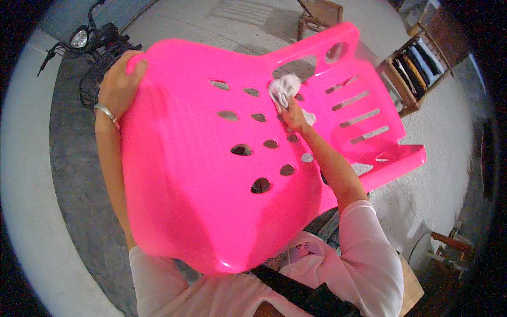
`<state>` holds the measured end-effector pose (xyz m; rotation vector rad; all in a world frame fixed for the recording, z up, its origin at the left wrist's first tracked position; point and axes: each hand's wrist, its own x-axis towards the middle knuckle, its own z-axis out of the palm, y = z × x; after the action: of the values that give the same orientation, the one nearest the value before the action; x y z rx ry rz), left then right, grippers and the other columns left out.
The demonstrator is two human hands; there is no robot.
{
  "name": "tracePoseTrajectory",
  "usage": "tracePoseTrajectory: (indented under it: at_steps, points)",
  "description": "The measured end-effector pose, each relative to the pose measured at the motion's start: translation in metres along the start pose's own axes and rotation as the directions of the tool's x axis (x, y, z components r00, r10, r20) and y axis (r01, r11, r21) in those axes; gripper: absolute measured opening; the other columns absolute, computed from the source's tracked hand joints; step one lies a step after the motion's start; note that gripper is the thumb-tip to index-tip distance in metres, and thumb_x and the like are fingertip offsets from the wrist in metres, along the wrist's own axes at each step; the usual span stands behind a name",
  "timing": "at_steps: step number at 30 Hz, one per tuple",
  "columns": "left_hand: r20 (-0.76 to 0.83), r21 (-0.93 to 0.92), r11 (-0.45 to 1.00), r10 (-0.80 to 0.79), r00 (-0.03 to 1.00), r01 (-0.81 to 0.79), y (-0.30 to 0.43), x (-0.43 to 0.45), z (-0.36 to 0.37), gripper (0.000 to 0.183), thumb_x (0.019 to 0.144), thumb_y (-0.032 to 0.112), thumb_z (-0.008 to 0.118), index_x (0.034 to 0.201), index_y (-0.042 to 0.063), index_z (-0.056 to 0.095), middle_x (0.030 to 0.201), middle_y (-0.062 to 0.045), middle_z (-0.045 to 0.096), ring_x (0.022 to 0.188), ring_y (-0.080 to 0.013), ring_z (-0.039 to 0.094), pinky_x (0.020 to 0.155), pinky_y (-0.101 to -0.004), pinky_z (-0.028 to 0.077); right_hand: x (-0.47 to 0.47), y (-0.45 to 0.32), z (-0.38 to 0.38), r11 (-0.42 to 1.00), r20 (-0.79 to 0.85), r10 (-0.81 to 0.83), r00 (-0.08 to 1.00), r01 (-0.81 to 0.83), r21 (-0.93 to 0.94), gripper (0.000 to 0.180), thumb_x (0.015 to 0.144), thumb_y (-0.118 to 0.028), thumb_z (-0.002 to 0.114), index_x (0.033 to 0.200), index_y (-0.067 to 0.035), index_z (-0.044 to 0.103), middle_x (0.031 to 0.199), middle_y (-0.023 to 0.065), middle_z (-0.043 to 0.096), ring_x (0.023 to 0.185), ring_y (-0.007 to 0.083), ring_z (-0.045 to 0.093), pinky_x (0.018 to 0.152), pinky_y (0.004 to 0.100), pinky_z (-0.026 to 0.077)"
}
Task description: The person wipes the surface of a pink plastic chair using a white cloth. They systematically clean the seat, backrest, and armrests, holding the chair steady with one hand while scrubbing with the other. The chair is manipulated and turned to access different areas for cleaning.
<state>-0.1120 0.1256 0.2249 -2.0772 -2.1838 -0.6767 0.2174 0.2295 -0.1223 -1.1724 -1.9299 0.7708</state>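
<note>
A bright pink plastic armchair (190, 130) fills the middle of the view, tipped on its side close against my body. Rounded holes pierce its broad panel, and slots run through the part at the right. My left hand (119, 83), with a silver bangle at the wrist, grips the chair's upper left edge; some fingers are hidden behind it. In my right hand (294, 115) is a bunched white cloth (284, 89), pressed on the pink surface near the row of holes beside the armrest. A loose end of the cloth hangs out below the hand.
A black motorbike or scooter (99, 51) stands at the upper left, close to my left hand. Behind the chair is a wooden chair (323, 16). A wooden rack (416, 71) of folded cloths or garments stands at the right. Wooden furniture (451, 241) sits at the lower right.
</note>
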Motion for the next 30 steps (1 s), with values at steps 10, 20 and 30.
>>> tracePoseTrajectory:
  at_steps: [10, 20, 30]
  points:
    - [0.056, 0.106, 0.988, -0.118, 0.991, 0.112, -0.017, 0.008, 0.006, 0.044, 0.083, 0.042, 0.05, 0.117, 0.015, 0.055, 0.114, -0.017, 0.059, 0.109, -0.0349, 0.053, 0.091, -0.0382, 0.041, -0.063, -0.256, -0.038, 0.757, -0.017, -0.515, 0.857, 0.464, 0.459, 0.045, 0.081, -0.022, 0.064, 0.122, -0.008, 0.052, 0.119, 0.019, 0.054, 0.113, 0.0308, 0.05, 0.094, 0.0395, 0.039]
    - [0.062, 0.141, 0.984, -0.117, 0.991, 0.107, -0.017, 0.012, 0.001, 0.046, 0.081, 0.044, 0.05, 0.117, 0.015, 0.056, 0.115, -0.019, 0.058, 0.11, -0.0349, 0.053, 0.092, -0.0381, 0.04, -0.088, -0.02, -0.046, 0.935, -0.004, 0.212, 0.977, -0.205, -0.288, 0.035, 0.078, -0.019, 0.063, 0.109, -0.005, 0.058, 0.106, 0.0231, 0.058, 0.1, 0.0383, 0.055, 0.082, 0.0445, 0.045]
    - [0.055, 0.139, 0.983, -0.132, 0.99, 0.123, -0.03, 0.017, 0.005, 0.049, 0.082, 0.043, 0.05, 0.119, 0.012, 0.055, 0.117, -0.019, 0.057, 0.111, -0.0341, 0.052, 0.093, -0.0363, 0.039, -0.119, -0.245, -0.074, 0.875, 0.218, -0.376, 0.901, 0.268, 0.403, 0.034, 0.086, -0.033, 0.057, 0.102, -0.004, 0.064, 0.125, 0.0196, 0.048, 0.12, 0.0314, 0.041, 0.097, 0.0427, 0.033]
